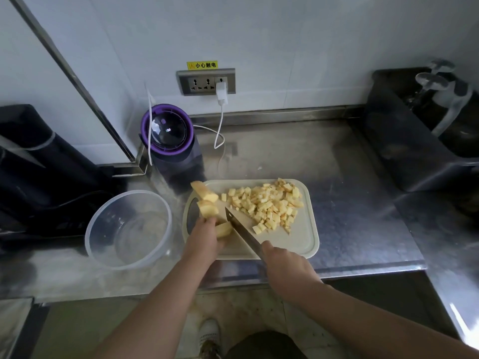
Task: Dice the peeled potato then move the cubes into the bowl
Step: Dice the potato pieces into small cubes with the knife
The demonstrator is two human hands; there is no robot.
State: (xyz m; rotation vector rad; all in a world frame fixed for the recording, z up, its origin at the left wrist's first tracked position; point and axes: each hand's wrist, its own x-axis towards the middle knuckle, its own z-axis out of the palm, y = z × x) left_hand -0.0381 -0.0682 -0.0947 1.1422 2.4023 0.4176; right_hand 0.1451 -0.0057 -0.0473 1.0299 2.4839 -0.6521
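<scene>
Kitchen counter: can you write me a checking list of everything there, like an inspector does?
Surface: steel counter, with a pale cutting board near its front edge.
Job's things: potato cubes heaped on the board's right half; uncut potato pieces at its left; clear bowl left of the board, no cubes in it; knife over the board.
Clutter: purple-ringed appliance at the back; black bin at the right.
Hands: left hand holds the uncut potato pieces; right hand grips the knife handle.
Cables: white cable hangs from a charger in the wall socket.
Surroundings: white wall, yellow warning label above the socket.
</scene>
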